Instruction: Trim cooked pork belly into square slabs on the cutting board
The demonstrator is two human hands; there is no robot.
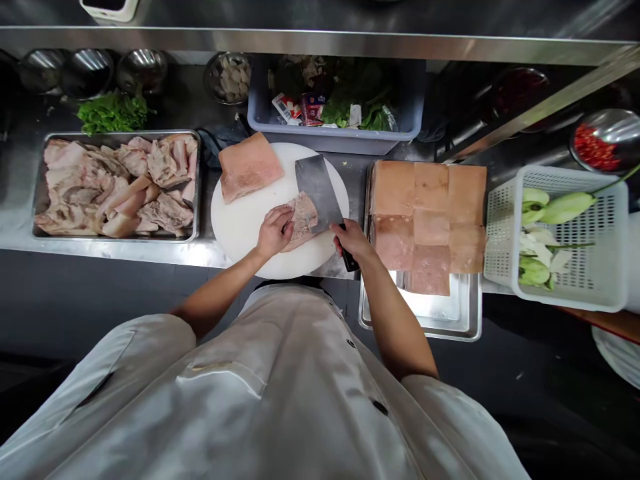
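Note:
A round white cutting board (231,230) lies in front of me. On it, my left hand (275,230) grips the left side of a piece of pork (305,215), fingers curled against the meat. My right hand (351,240) is wrapped round the black handle of a cleaver (320,185). Its broad blade points away from me and lies close along the pork's right side, covering part of it; whether the edge is in the meat I cannot tell. A larger slab of pork (250,165), skin side up, rests at the board's upper left.
A metal tray (196,200) of pork trimmings stands left. Right are stacked square pork slabs (431,227) over a metal tray (470,320), then a white basket (595,260) with vegetables. A blue-grey bin (340,141) sits behind the board, beneath a steel shelf (320,45).

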